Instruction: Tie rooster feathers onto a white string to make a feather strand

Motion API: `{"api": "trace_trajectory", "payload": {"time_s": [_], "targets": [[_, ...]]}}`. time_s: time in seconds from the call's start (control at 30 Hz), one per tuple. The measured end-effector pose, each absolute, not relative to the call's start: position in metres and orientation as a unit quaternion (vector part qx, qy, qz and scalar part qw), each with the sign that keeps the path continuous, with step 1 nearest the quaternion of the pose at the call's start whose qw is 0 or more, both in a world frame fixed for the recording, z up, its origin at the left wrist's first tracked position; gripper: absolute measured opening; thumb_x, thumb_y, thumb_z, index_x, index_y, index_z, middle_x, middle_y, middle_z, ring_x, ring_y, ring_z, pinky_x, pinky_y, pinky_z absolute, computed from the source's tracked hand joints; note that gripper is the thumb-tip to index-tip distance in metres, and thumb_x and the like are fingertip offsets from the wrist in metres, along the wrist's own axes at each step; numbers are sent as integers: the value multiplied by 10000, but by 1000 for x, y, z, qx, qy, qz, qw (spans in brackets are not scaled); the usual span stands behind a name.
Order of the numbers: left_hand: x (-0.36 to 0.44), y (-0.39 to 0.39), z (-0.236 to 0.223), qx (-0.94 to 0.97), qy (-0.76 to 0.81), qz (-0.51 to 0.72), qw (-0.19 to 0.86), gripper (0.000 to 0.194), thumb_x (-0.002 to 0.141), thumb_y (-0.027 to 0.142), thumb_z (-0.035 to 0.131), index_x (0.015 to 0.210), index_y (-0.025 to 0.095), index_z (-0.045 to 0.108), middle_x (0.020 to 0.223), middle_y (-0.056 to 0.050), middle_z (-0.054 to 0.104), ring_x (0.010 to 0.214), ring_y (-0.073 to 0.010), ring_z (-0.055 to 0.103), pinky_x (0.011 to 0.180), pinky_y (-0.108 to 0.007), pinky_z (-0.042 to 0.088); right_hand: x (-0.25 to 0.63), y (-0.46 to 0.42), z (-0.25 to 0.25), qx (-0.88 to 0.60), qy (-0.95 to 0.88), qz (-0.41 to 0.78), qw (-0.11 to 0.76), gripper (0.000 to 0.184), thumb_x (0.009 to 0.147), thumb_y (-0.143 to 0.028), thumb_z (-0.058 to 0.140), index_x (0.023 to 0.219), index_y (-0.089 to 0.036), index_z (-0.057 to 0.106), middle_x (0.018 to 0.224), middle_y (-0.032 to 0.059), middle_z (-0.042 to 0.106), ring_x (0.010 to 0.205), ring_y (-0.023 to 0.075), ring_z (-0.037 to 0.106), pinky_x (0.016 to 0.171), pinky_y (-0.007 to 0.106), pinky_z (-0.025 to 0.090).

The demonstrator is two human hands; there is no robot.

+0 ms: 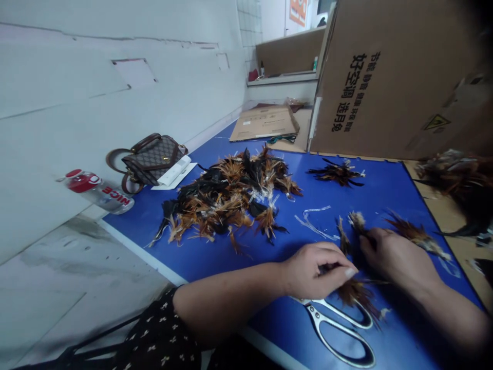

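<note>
My left hand [319,270] is closed, thumb against fingers, with dark feathers showing in the gap. Just beyond its thumb, a brown feather tuft [356,295] spreads over the table. My right hand [400,262] pinches a small feather bundle [357,221] whose pale end sticks out past the fingers. Below my left hand lie scissors [341,329], their blades largely hidden by it. A thin feather tuft [342,237] rests between the hands, and another feather bundle [418,235] lies to the right of my right hand.
A broad feather pile [227,192] covers the middle of the blue table [296,177]. Behind are a dark feather bunch [337,172], flat cardboard [265,123] and a tall cardboard panel [389,77]. A handbag [154,156] and bottle [98,190] stand left; more feathers [462,180] lie right.
</note>
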State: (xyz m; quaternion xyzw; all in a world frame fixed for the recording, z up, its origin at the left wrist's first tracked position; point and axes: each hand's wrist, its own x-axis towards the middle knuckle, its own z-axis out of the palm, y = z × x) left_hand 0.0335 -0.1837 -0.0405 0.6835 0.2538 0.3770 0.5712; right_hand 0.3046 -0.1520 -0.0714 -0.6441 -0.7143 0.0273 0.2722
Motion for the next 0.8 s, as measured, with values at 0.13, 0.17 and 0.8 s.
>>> {"api": "trace_trajectory", "payload": {"time_s": [0.13, 0.17, 0.8], "targets": [[44, -176, -61, 535, 341, 412, 654, 537, 943, 673, 815, 920, 137, 838, 869, -112, 764, 734, -166, 673, 755, -313, 574, 295, -150, -72, -624, -710, 57, 320, 376, 1014, -570, 637, 829, -252, 714, 683, 29, 706, 532, 191, 628, 514, 312, 432], [45, -172, -65, 497, 355, 415, 674, 579, 899, 704, 855, 939, 127, 835, 852, -101, 761, 710, -150, 658, 729, -298, 557, 291, -154, -72, -616, -708, 74, 338, 408, 1044, -604, 610, 890, -245, 726, 721, 20, 730, 570, 189, 658, 542, 302, 486], [43, -162, -57, 294, 315, 487, 760, 650, 661, 647, 1054, 872, 107, 761, 771, -60, 740, 703, -195, 745, 800, -367, 619, 243, -203, -61, -473, -742, 200, 430, 227, 1113, -392, 700, 937, -272, 777, 838, 6, 758, 686, 168, 704, 667, 280, 581]]}}
